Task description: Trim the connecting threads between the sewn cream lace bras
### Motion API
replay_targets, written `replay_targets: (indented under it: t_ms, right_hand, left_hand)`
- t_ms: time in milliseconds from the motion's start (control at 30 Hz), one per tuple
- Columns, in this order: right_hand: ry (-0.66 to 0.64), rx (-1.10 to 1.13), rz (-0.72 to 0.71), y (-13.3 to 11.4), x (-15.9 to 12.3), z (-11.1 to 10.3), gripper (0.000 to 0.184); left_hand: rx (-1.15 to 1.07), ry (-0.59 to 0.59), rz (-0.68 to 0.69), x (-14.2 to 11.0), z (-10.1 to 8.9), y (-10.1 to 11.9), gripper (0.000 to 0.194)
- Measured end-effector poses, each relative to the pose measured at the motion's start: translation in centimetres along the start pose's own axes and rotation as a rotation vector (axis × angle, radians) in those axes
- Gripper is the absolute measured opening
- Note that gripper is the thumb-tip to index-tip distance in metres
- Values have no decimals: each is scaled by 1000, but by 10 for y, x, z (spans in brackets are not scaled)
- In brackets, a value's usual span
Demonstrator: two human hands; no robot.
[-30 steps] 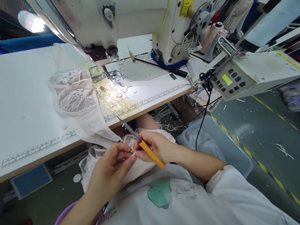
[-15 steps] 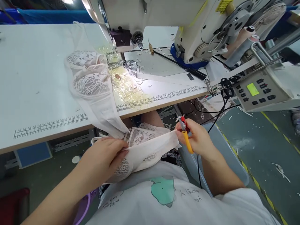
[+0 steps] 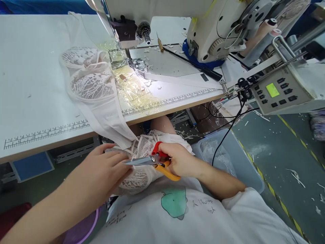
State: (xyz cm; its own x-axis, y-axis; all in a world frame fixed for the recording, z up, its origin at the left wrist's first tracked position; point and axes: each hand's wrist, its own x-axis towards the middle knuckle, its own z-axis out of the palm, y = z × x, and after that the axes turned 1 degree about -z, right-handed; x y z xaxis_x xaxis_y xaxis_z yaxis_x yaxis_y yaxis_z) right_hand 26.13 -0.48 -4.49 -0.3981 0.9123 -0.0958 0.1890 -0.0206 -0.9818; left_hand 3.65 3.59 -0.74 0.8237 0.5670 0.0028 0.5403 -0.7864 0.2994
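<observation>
My right hand (image 3: 181, 158) grips scissors (image 3: 154, 160) with one red and one orange handle. Their blades point left, over the lap, with the tips close to my left hand (image 3: 109, 169). The left hand's fingers are bent over a white lace bra (image 3: 137, 179) lying in my lap, and they hold its fabric. Parts of this bra are hidden under the hands and scissors. Another white lace bra (image 3: 92, 84) lies on the table, its lower band hanging over the front edge towards my lap.
A sewing machine (image 3: 172, 8) stands on the white table (image 3: 33, 67), which has a printed ruler along its edge. A screwdriver (image 3: 208, 73) and scraps lie by the machine. The control panel (image 3: 281, 93) is at right. Below are a clear bin (image 3: 243, 173) and a purple basket (image 3: 85, 228).
My right hand has let go of the bra's band end and moved left, turning the scissors so their blades point at the left hand. The view has shifted slightly.
</observation>
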Motion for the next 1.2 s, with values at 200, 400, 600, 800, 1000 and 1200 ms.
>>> replay_targets:
  t_ms: [200, 400, 600, 800, 1000, 1200]
  right_hand:
    - [-18, 72, 21, 3, -4, -6, 18]
    - [-31, 62, 74, 4, -10, -3, 18]
    - [-67, -3, 174, 9, -30, -3, 23]
    - [-9, -84, 191, 6, -33, -22, 25]
    - [214, 159, -55, -13, -6, -23, 30]
    - [262, 263, -112, -22, 16, -17, 36]
  left_hand:
    - [-48, 91, -74, -36, -18, -31, 31]
    - [-315, 148, -276, -39, -19, -35, 19]
    - [-587, 124, -465, -16, -8, -10, 18]
    - [-623, 535, -322, 15, 19, 18, 30]
    - [-443, 535, -123, 38, 26, 37, 50]
    - [-579, 486, -183, 47, 32, 41, 49]
